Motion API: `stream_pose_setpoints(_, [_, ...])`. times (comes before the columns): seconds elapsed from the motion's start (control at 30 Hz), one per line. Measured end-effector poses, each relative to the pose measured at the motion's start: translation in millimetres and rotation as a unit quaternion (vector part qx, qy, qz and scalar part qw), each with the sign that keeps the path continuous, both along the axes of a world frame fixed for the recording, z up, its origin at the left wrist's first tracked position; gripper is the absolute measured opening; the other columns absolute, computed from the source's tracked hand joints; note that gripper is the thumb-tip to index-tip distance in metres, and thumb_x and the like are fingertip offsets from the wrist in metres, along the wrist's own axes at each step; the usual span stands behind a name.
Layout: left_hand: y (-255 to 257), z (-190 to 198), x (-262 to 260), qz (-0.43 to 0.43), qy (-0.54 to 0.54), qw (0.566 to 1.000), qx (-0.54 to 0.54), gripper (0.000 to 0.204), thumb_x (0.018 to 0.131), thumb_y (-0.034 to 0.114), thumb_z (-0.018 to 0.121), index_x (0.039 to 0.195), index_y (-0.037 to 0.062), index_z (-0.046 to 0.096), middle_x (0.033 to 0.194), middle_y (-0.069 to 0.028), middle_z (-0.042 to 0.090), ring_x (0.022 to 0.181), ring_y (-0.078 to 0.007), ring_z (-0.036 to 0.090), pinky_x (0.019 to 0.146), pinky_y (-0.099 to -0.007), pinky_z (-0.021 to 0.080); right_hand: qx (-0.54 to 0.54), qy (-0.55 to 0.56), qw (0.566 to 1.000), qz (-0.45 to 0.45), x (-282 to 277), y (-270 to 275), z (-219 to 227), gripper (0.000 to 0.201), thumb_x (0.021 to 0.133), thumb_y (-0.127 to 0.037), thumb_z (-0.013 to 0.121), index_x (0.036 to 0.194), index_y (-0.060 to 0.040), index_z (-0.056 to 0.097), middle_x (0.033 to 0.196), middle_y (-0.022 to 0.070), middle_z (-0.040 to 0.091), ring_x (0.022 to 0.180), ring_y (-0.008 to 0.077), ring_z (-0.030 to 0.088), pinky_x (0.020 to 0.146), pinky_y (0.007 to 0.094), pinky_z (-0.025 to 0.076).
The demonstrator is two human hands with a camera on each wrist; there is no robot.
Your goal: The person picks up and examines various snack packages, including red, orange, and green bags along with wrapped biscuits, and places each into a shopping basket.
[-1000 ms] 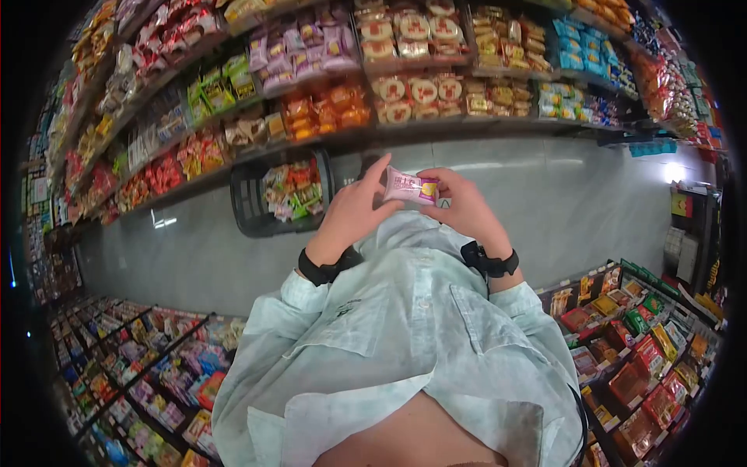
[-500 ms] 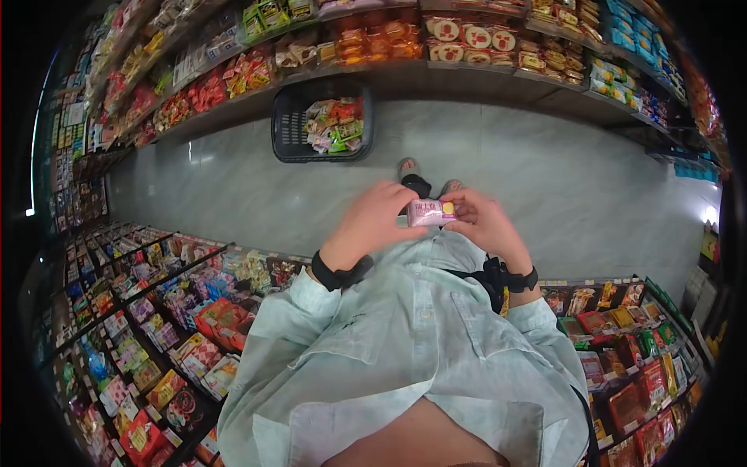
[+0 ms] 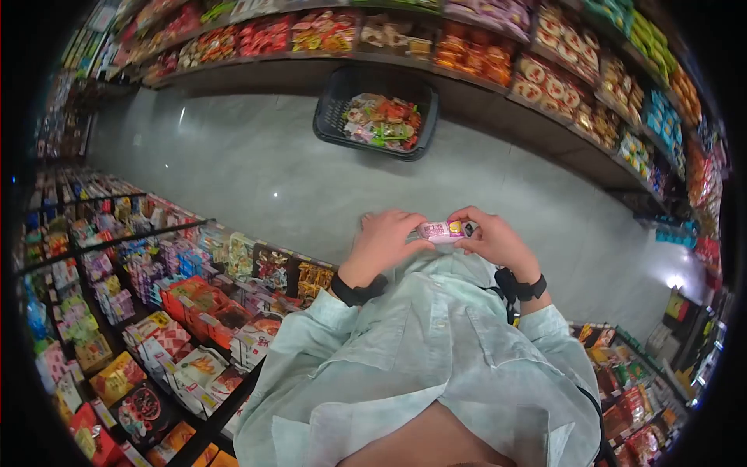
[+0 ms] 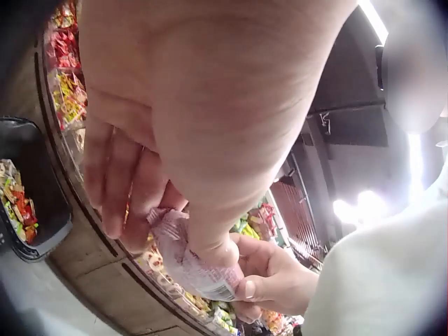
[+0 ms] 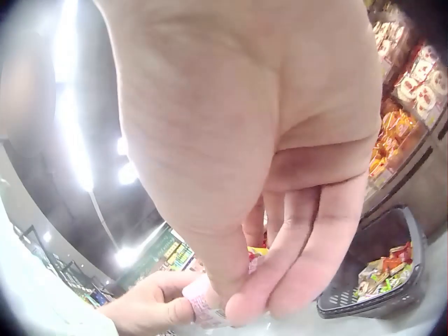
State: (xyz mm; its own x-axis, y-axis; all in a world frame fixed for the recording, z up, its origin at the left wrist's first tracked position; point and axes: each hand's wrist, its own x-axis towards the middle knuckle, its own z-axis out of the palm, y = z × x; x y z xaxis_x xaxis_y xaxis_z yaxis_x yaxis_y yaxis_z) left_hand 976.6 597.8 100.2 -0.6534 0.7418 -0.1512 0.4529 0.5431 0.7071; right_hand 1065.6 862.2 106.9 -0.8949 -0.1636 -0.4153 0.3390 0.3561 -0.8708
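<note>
In the head view, a small pink wrapped snack packet [image 3: 441,231] with a yellow patch near one end is held between both hands in front of the shirt. My left hand [image 3: 387,245] pinches its left end with thumb and fingers. At the other end, my right hand [image 3: 502,245] pinches the wrapper beside the yellow patch. The left wrist view shows the crimped end of the packet [image 4: 178,255] by the left fingers and a barcode near the right thumb. Much of the packet [image 5: 203,304] is hidden behind the right thumb and fingers in the right wrist view.
A dark plastic basket [image 3: 333,117] holding several colourful wrapped snacks stands on the grey floor [image 3: 249,148]. Behind it runs a curved shelf [image 3: 459,78] of snack bins. Racks of packaged food [image 3: 183,303] lie at lower left, with another rack [image 3: 634,409] at lower right.
The head view has turned, so the basket and bins now sit farther right. Both hands keep hold of the packet, whose printed face appears narrower than before.
</note>
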Motion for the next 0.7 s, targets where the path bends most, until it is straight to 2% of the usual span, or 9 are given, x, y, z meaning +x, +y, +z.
stream_pose_setpoints(0.07, [-48.7,-8.8,-6.1,0.036,-0.012,0.999,0.013,0.048,0.087,0.043,0.084,0.121,0.0107,0.074,0.101,-0.0127,0.075,0.097,-0.0352,0.071,0.083,-0.0455,0.056,0.03,0.002,0.999,0.016,-19.7,-48.7,16.7,0.047,0.086,-0.004,0.085,0.13,-0.0069,0.068,0.107,0.0069,0.077,0.066,0.0101,0.072,0.061,0.0283,0.055])
stream_pose_setpoints(0.17, [-110.3,-9.6,-20.6,0.078,-0.093,0.992,0.036,0.05,0.088,0.042,0.083,0.127,0.012,0.072,0.099,-0.0135,0.075,0.097,-0.0349,0.071,0.084,-0.0457,0.056,0.054,-0.015,0.998,0.016,-51.1,-114.0,37.5,0.045,0.085,-0.005,0.086,0.127,-0.0073,0.07,0.105,0.0059,0.078,0.067,0.0101,0.073,0.061,0.0279,0.055])
stream_pose_setpoints(0.27, [-153.8,0.4,-30.4,0.09,-0.067,0.993,0.04,0.053,0.089,0.042,0.082,0.131,0.0119,0.07,0.099,-0.0137,0.075,0.097,-0.035,0.071,0.084,-0.0458,0.056,0.085,-0.009,0.995,0.05,-74.0,-152.8,44.2,0.045,0.083,-0.007,0.086,0.125,-0.008,0.071,0.107,0.0098,0.08,0.068,0.018,0.075,0.067,0.0347,0.057])
stream_pose_setpoints(0.3, [-166.2,-1.2,-32.9,0.093,-0.072,0.991,0.056,0.055,0.09,0.045,0.081,0.133,0.012,0.069,0.1,-0.0132,0.075,0.098,-0.0352,0.071,0.086,-0.0458,0.056,0.06,-0.011,0.997,0.05,-80.8,-161.9,45.8,0.045,0.083,-0.009,0.087,0.125,-0.0077,0.07,0.108,0.0106,0.08,0.069,0.0187,0.076,0.068,0.0342,0.058])
stream_pose_setpoints(0.4, [-188.7,-16.1,-36.0,0.099,-0.036,0.992,0.074,0.058,0.091,0.044,0.081,0.138,0.0124,0.066,0.101,-0.0136,0.074,0.096,-0.0343,0.071,0.084,-0.0444,0.056,0.072,0.004,0.993,0.089,-100.5,-179.4,44.7,0.045,0.083,-0.007,0.088,0.126,-0.0077,0.072,0.104,0.0087,0.081,0.069,0.0143,0.076,0.065,0.029,0.057])
stream_pose_setpoints(0.5, [-196.7,-15.0,-38.7,0.126,-0.104,0.982,0.091,0.063,0.092,0.043,0.081,0.143,0.0119,0.062,0.103,-0.0146,0.074,0.094,-0.0334,0.072,0.082,-0.0433,0.057,0.108,0.028,0.986,0.121,-121.1,-191.6,45.3,0.043,0.082,-0.01,0.09,0.122,-0.0077,0.074,0.105,0.0093,0.082,0.071,0.0156,0.077,0.067,0.0304,0.059])
stream_pose_setpoints(0.6, [-204.8,-26.9,-41.4,0.17,-0.097,0.972,0.128,0.067,0.091,0.045,0.08,0.144,0.0099,0.061,0.098,-0.0125,0.077,0.091,-0.0345,0.073,0.078,-0.0474,0.054,0.093,0.013,0.986,0.138,-147.4,-201.0,45.5,0.04,0.082,-0.013,0.091,0.119,-0.0074,0.076,0.103,0.0084,0.082,0.072,0.0161,0.077,0.067,0.0304,0.059])
stream_pose_setpoints(0.7, [-218.2,-22.6,-57.9,0.188,-0.108,0.973,0.083,0.069,0.092,0.041,0.081,0.148,0.0091,0.057,0.106,-0.0174,0.076,0.094,-0.0338,0.074,0.082,-0.0443,0.057,0.05,-0.002,0.986,0.16,-179.7,-208.5,35.8,0.04,0.082,-0.014,0.092,0.118,-0.0075,0.076,0.101,0.0075,0.082,0.074,0.0165,0.077,0.068,0.03,0.059])
